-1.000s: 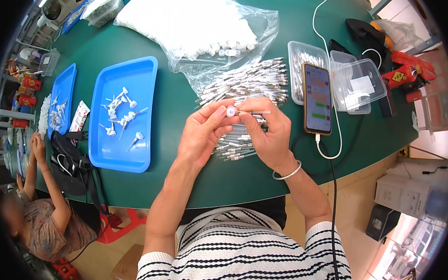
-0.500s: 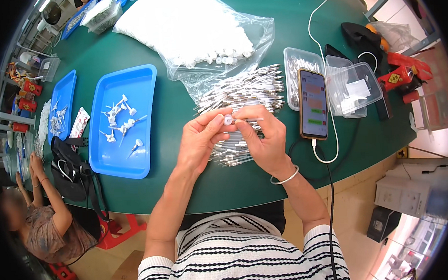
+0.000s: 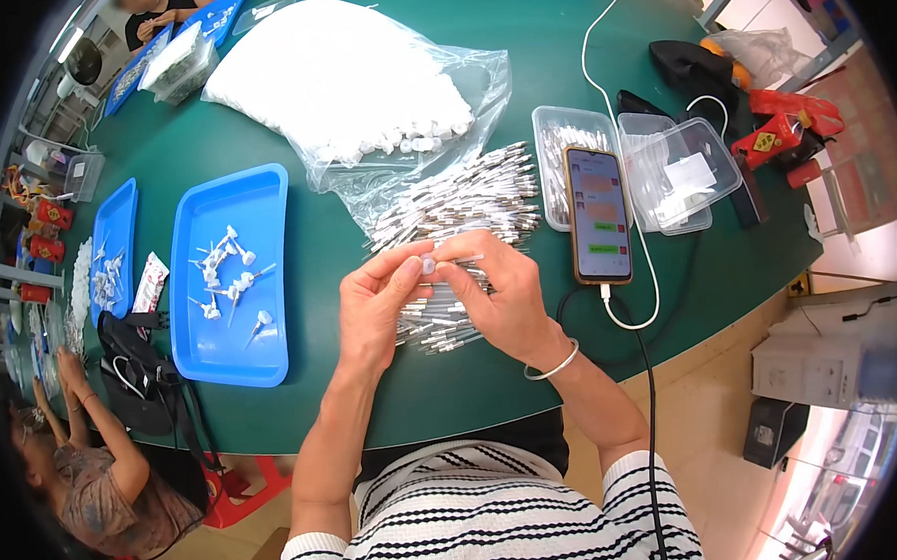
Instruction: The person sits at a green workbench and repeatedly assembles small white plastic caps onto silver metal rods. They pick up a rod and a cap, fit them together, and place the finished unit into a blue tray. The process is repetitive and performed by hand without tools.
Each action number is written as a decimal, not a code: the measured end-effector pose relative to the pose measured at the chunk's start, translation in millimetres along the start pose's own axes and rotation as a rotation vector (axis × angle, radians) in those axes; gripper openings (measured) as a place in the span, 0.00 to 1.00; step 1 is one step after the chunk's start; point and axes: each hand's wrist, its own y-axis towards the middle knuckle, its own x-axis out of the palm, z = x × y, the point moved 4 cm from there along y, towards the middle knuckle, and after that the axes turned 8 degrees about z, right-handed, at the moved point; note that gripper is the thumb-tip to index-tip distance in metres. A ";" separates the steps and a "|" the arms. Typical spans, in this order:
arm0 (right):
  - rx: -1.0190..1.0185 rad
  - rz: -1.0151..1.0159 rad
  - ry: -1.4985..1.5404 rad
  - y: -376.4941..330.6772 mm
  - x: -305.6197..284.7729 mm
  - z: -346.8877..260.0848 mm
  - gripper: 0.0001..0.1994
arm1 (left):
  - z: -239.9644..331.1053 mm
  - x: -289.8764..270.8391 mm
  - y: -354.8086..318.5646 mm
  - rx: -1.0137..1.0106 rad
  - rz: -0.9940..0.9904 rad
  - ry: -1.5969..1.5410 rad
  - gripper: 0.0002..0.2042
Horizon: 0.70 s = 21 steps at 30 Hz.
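Between the thumb and fingertips of my left hand (image 3: 372, 305) is a small white round plastic cap (image 3: 428, 266). My right hand (image 3: 504, 296) pinches a thin whitish tube (image 3: 471, 258), mostly covered by the fingers, with one end against the cap. The fingertips of both hands meet there, so how the two parts join is hidden. Beneath and beyond the hands lies a heap of thin tubes with metal-looking ends (image 3: 465, 199). Farther off, a clear plastic bag (image 3: 485, 78) spills a large pile of white caps (image 3: 339, 75).
To the left, a blue tray (image 3: 234, 357) holds several caps with thin stems; a smaller blue tray (image 3: 115, 209) stands beyond it. A phone (image 3: 599, 213) with cables leans on a clear box of tubes (image 3: 556, 210). A black bag (image 3: 133, 379) and another person (image 3: 107, 485) are at left.
My view has shifted, so the table's things sit a little lower and farther left. Both hands stay together; the tube shows less beyond my right fingers, and the cap is still held.
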 end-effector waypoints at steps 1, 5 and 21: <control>0.013 0.000 0.016 -1.2 0.4 0.3 0.04 | -1.6 -1.0 -0.9 -0.001 0.004 0.002 0.12; 0.072 0.003 0.071 -2.0 1.8 2.6 0.04 | -3.2 -2.0 0.2 -0.007 0.004 -0.014 0.12; 0.069 0.000 0.097 -2.8 4.2 10.1 0.05 | -6.6 -3.5 0.1 -0.100 -0.025 -0.132 0.13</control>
